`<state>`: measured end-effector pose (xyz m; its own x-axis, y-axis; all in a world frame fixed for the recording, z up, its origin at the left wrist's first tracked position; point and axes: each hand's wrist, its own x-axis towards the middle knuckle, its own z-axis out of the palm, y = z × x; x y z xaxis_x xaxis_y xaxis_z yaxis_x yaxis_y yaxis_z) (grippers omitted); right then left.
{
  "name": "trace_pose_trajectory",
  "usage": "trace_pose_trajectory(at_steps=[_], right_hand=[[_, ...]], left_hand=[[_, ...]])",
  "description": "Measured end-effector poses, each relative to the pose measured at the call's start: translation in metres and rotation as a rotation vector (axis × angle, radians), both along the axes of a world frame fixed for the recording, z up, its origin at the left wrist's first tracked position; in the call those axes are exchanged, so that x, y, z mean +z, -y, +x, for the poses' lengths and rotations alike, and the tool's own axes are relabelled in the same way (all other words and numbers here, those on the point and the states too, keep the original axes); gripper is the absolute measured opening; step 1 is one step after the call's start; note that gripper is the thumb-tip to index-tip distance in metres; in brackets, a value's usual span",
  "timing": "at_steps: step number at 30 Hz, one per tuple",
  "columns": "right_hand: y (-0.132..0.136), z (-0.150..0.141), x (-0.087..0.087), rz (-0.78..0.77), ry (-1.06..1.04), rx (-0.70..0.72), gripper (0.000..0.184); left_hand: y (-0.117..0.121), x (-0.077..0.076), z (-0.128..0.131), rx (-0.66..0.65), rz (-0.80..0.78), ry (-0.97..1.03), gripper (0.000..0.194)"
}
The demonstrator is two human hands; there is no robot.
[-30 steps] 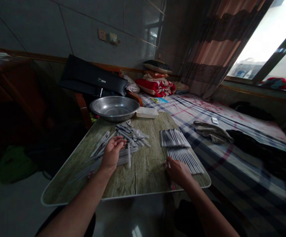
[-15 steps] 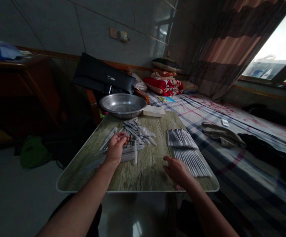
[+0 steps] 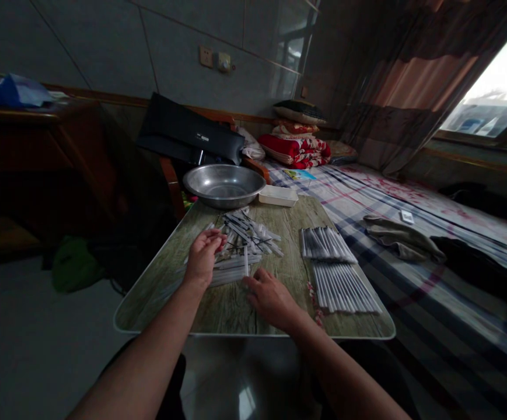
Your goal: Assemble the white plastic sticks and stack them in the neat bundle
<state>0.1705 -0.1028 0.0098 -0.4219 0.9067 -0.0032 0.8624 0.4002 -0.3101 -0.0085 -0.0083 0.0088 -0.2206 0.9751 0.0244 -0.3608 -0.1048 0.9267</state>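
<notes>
My left hand (image 3: 202,258) is over the left side of the table, its fingers curled together; whatever is between them is too small to make out. Beside it lies a loose heap of slim pale pen tubes (image 3: 253,233) and darker thin sticks. One pen tube (image 3: 245,261) points lengthwise toward me at the heap's near edge. The fingertips of my right hand (image 3: 273,296) close on this tube's lower end and cover it. To the right, dark-tipped tubes are lined up in two rows, a far row (image 3: 327,244) and a near row (image 3: 344,287).
A wide metal basin (image 3: 224,188) and a shallow white tray (image 3: 278,196) stand at the back of the small wood-patterned table (image 3: 231,318). Right of it is a bed (image 3: 393,280) with a plaid sheet and clothes. A black monitor (image 3: 189,131) leans behind the basin.
My right hand has moved left from beside the lined-up rows to the single pen tube. My left hand stays by the heap, fingers still curled. The view has shifted slightly.
</notes>
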Motion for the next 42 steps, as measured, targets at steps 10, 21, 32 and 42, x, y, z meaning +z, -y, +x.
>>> trace_pose_trajectory(at_steps=[10,21,32,42], right_hand=[[-0.013,0.002,-0.021,0.032,-0.231,-0.121,0.025],[-0.021,0.014,-0.014,0.004,-0.736,-0.091,0.026],[-0.053,0.03,-0.02,0.072,-0.009,-0.284,0.047],[-0.06,0.026,-0.023,0.159,-0.079,-0.302,0.029]], left_hand=[[0.01,-0.002,-0.006,-0.307,-0.02,-0.305,0.017],[0.025,-0.004,0.015,-0.39,0.431,-0.695,0.02],[0.018,0.002,0.005,-0.152,0.27,-0.464,0.028],[0.012,-0.003,-0.001,-0.199,0.155,-0.388,0.04]])
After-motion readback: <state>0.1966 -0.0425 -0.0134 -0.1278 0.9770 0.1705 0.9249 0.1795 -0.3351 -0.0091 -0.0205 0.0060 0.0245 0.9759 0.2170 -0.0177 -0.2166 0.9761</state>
